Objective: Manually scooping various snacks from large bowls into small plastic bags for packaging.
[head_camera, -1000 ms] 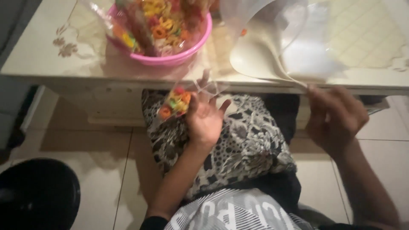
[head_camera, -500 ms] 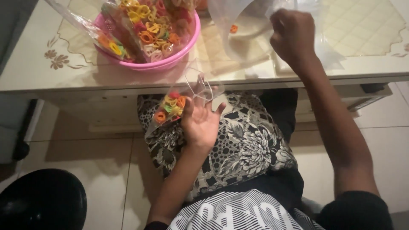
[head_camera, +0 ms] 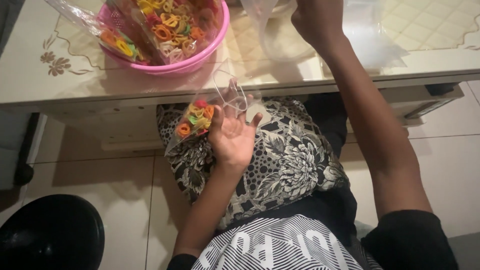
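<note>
Cream table [head_camera: 60,85] bears pink bowl [head_camera: 200,52]

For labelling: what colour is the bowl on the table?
Pink; the bowl shows in the head view, top left.

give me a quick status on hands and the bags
Left hand palm up, holding small snack bag. Right hand on clear bags on table. Nothing between.

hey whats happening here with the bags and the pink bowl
A seated person's left hand holds a small clear bag of colourful ring-shaped snacks over their lap. Their right hand reaches onto the table among empty clear plastic bags. A pink bowl heaped with the same snacks sits nearby.
</note>
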